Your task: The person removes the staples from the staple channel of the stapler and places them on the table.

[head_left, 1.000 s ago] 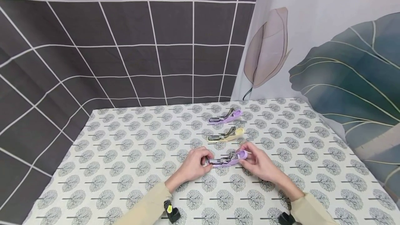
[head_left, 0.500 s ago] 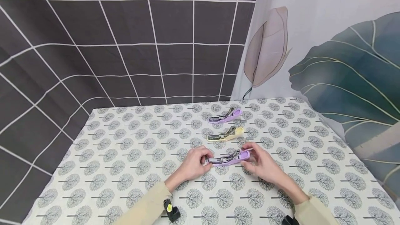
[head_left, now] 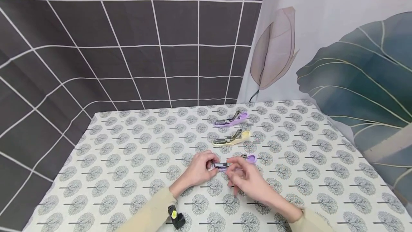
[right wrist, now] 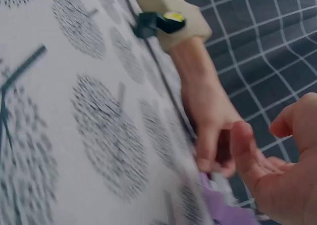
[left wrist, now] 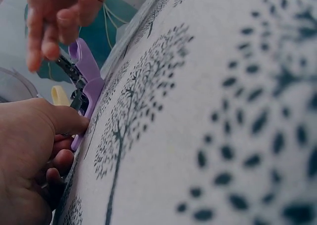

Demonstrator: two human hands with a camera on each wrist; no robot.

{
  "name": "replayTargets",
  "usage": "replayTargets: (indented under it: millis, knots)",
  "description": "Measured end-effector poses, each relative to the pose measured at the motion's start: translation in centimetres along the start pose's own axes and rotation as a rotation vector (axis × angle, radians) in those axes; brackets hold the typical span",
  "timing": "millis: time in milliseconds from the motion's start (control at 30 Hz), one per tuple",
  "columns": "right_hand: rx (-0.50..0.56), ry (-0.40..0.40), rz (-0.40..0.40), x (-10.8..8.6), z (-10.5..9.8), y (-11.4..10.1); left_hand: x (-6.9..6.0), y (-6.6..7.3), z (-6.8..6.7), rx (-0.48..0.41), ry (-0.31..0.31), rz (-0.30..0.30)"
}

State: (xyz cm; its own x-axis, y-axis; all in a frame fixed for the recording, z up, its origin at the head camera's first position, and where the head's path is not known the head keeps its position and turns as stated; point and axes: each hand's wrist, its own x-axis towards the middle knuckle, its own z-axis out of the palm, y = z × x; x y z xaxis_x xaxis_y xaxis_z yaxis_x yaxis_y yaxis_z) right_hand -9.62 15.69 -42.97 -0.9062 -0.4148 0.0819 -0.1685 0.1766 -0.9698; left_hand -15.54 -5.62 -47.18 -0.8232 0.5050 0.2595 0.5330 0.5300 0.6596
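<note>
My left hand (head_left: 200, 169) pinches the left end of the nearest purple stapler (head_left: 251, 159), which lies opened up on the patterned cloth. Above the middle of that stapler hovers my right hand (head_left: 248, 179), its fingers loosely bent and hiding part of it. In the left wrist view the stapler (left wrist: 90, 76) stands out between both hands, its purple cover folded back. The right wrist view shows thumb and fingers apart, with nothing seen between them; the purple stapler (right wrist: 223, 207) is blurred there.
Behind lie a yellow stapler (head_left: 232, 139) and another purple stapler (head_left: 232, 120), both opened up. Small grey strips, apparently staples (head_left: 256, 142), lie to their right. A tree-print cloth (head_left: 135, 174) covers the table; a dark grid curtain (head_left: 177, 60) hangs behind it.
My right hand has let go of the stapler's right end and moved left over its middle. The left hand keeps its pinch in the same place.
</note>
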Motion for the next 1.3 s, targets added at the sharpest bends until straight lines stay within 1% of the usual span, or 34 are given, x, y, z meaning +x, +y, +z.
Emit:
replayTargets:
  millis: [67,133,300,400,533,667,767,867,933,1033,1200,1300]
  knots:
    - [0.026,-0.032,0.07,0.4,0.8,0.3,0.0,0.0,0.0,0.005,-0.001,0.003]
    - [0.038,-0.033,0.109,0.8,1.3,0.7,0.0,0.0,0.0,0.012,-0.001,0.006]
    - [0.025,0.001,0.156,1.6,1.8,1.2,0.0,-0.1,-0.1,0.019,0.001,0.008]
    - [0.022,0.013,0.172,1.8,1.9,1.3,0.1,-0.1,0.0,0.018,-0.002,0.011]
    - [0.049,0.014,0.191,1.9,1.8,1.3,0.1,-0.1,0.0,0.015,-0.003,0.012]
    - [0.113,0.0,0.214,2.0,1.7,1.2,0.1,-0.1,0.0,0.013,-0.001,0.015]
    - [0.195,-0.01,0.232,2.0,1.6,1.1,0.0,0.0,0.0,0.015,-0.002,0.014]
    - [0.272,-0.004,0.248,2.0,1.7,1.1,-0.1,0.0,-0.1,0.018,-0.003,0.009]
    - [0.299,-0.005,0.259,2.0,2.0,1.1,-0.1,0.0,-0.1,0.019,-0.001,0.009]
    - [0.264,0.025,0.252,1.9,2.5,1.2,0.0,0.1,0.0,0.017,-0.001,0.015]
    - [0.167,0.14,0.236,1.9,2.9,1.2,0.1,0.0,0.2,0.023,0.006,0.039]
    - [0.137,0.161,0.236,1.9,3.0,1.1,0.0,-0.2,0.1,0.024,0.015,0.043]
